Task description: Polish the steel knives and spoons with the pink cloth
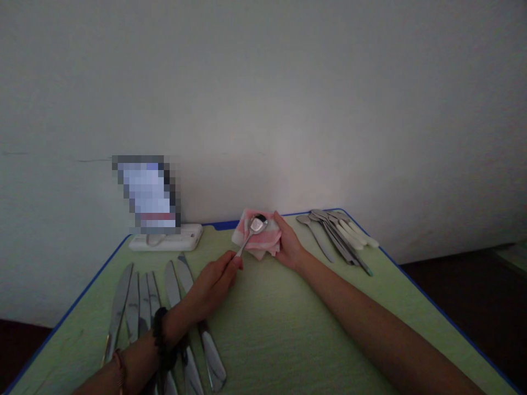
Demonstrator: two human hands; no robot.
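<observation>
Spoon and cloth are both in the hands, over the far part of the tabletop. We find the left hand closed round the spoon's handle, the bowl set against the pink-and-white cloth in our view. We observe the right hand partly curled, holding the cloth by its right side; we cannot tell how its hidden fingers sit. We record knives at left, partly screened by the left forearm, and a cutlery pile right of the right hand.
</observation>
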